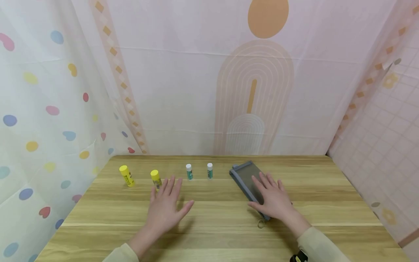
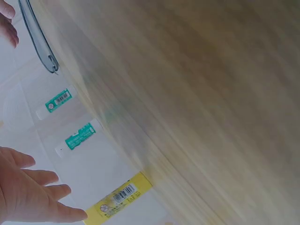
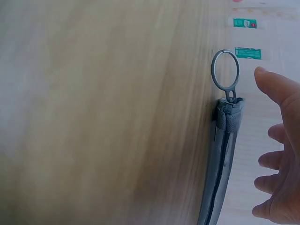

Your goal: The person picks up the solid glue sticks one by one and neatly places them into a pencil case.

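From my end, the head feed comes in bright and evenly lit, with diffuse light on the curtain (image 1: 183, 91). I see soft-edged shadows on the table (image 1: 212, 236) beside the left hand (image 1: 165, 207) and right hand (image 1: 275, 202), toward its near edge. Both wrist feeds reach me dimmer, cooler and hazy, the curtain washed out and the table's grain smeared. The yellow tube's (image 2: 119, 199) barcode resolves on the left wrist; the metal ring (image 3: 213, 70) looks crisp on the right.
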The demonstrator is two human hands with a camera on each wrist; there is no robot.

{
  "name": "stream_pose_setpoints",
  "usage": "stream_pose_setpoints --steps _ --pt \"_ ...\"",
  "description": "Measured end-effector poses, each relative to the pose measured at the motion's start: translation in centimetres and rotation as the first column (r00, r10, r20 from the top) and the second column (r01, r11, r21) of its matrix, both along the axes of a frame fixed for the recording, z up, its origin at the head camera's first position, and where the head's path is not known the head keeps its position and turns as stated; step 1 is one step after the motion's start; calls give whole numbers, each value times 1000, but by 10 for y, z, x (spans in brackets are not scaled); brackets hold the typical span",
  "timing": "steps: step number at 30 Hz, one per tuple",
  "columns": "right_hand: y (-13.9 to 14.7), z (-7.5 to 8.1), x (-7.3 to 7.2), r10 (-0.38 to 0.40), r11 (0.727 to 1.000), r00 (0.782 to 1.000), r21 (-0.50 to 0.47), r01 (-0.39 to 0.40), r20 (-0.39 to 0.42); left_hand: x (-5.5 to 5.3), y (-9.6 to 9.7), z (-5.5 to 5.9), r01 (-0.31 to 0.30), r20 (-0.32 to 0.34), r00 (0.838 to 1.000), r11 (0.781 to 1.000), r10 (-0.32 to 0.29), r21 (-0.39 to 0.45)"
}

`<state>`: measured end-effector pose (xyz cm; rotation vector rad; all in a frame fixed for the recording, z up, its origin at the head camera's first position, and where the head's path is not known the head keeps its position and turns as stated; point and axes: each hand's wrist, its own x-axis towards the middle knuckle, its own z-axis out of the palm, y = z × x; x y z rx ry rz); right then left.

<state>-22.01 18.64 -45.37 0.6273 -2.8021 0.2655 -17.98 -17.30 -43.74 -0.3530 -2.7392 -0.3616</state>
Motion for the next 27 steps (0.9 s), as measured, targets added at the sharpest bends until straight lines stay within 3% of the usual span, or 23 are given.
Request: stream_pose_setpoints --steps 12,27 --pt "-5 -2 -5 0 1000 999 7 0 48 -1 -6 -1 1 -66 998 998 3 69" --pt "-10 -3 -9 -6 999 998 48 3 69 -1 -19 -2 -25 -53 998 992 32 121"
